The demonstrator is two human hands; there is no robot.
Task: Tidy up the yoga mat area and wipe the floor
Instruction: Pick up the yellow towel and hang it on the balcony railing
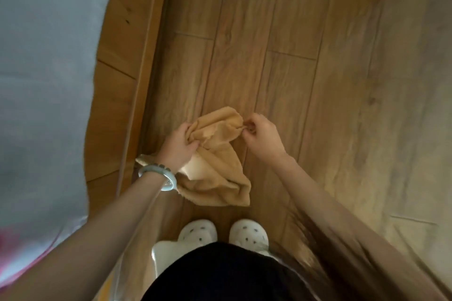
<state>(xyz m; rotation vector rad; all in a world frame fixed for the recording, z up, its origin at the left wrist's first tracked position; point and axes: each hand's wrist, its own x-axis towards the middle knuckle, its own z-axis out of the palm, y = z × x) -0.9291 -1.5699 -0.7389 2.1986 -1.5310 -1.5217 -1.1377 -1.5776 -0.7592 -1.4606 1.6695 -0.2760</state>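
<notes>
A tan cloth (215, 168) hangs bunched between both hands above the wooden floor (281, 44). My left hand (178, 144), with a pale bangle on its wrist, grips the cloth's left side in a fist. My right hand (261, 137) pinches the cloth's upper right corner between thumb and fingers. The lower part of the cloth droops toward my feet. No yoga mat is in view.
A wooden bed frame (122, 80) with grey bedding (49, 68) runs along the left side. My white slippers (222, 232) stand on the floor below the cloth. Long hair hangs at the lower right. Bare floorboards stretch ahead and to the right.
</notes>
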